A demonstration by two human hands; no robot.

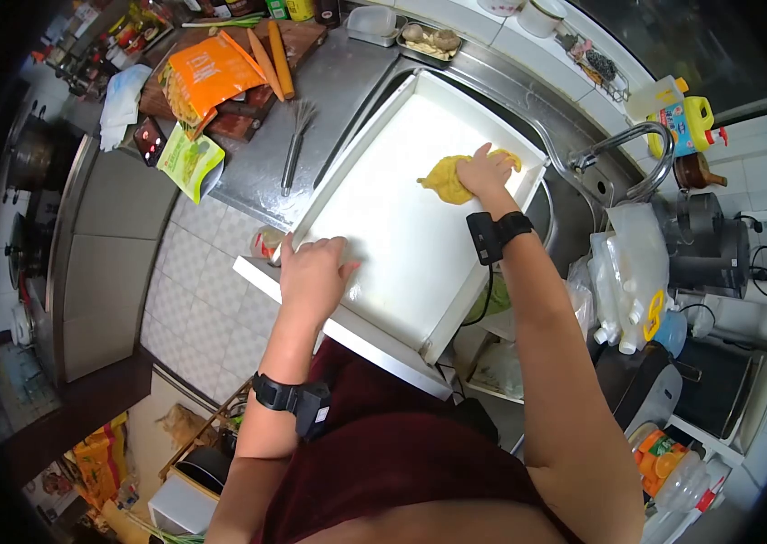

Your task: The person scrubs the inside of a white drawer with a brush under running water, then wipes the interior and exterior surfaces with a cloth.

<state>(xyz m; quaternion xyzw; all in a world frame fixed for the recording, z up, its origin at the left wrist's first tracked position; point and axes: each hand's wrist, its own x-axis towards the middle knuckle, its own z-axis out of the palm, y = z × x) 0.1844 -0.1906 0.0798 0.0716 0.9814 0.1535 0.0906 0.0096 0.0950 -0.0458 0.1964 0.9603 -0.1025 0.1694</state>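
A white drawer lies across the sink, its wider front panel towards my body. My right hand presses a crumpled yellow cloth onto the drawer's floor near the far right corner, fingers over the cloth. At the near left corner my left hand grips the drawer's edge, with the fingers bent over the rim and the thumb towards the inside. Its fingertips are partly hidden. Both wrists wear black straps with small boxes.
A curved faucet rises right of the drawer, with a yellow bottle behind. On the left counter lie a whisk, an orange bag, carrots and a green packet. Plastic bags crowd the right side.
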